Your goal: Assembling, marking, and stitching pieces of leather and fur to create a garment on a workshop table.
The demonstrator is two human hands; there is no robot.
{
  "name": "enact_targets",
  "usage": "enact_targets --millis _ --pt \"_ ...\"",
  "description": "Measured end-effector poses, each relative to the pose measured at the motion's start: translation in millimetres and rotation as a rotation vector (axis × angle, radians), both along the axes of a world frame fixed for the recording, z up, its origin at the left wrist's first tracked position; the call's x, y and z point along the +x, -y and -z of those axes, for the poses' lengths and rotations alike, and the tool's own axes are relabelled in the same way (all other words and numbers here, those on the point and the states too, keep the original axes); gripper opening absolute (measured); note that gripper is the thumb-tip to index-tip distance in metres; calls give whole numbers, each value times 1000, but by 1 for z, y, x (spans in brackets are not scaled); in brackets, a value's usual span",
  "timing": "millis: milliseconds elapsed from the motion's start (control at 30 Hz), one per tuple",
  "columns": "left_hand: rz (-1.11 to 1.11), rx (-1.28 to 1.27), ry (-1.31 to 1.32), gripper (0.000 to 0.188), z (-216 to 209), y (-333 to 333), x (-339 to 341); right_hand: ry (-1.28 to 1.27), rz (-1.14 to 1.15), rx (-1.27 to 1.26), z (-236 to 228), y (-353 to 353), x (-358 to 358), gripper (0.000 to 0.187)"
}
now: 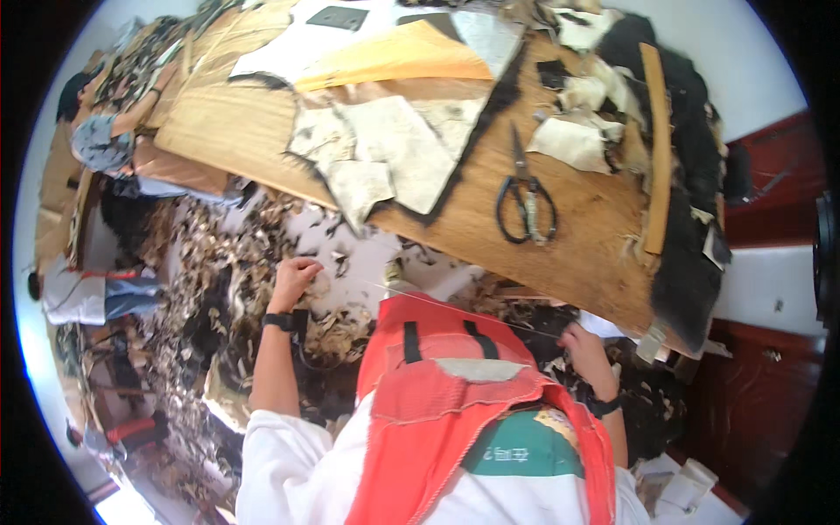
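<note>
My left hand is raised in front of the table edge, its fingers pinched on one end of a thin pale thread. The thread runs across above my red apron to my right hand, lower and to the right, which is closed on the other end. Both wrists wear dark bands. On the table beyond lie black-handled scissors, blades pointing away. Left of them, dark-edged cream hide pieces are spread out. Neither hand touches the table.
A wooden table spans the front. At its right lie a wooden strip, cream scraps and black fur. Scraps cover the floor at left. Other people work at the left, one in a patterned cap.
</note>
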State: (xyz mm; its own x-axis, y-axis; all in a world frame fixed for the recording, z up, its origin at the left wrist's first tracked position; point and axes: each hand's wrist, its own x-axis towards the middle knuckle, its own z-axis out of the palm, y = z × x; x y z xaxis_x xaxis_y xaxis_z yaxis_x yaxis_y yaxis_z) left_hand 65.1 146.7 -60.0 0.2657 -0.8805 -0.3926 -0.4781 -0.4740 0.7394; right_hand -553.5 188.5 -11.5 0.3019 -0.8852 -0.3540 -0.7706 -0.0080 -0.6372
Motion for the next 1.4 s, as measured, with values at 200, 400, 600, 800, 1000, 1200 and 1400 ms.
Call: enact_targets --millis 200,400,600,800,1000,1200,1400 --pt "-235 -89 110 24 10 -10 27 -308 31 104 205 -203 -243 29" --pt "-499 -174 8 31 18 -45 26 370 1108 -265 74 -252 -312 37" --pt "-408 -422 -69 8 -18 3 -42 -413 1447 -760 -1 -107 -243 35" --pt "13 -637 314 25 -92 75 -58 -136 926 -748 -106 109 -45 24" --pt "431 -578 623 69 -93 107 -61 241 155 -573 -129 206 210 3" --pt "596 -502 594 71 -88 115 -55 409 -59 -349 -88 257 328 6" --pt "683 -421 607 72 -87 117 -53 401 -258 -404 -54 283 365 7"
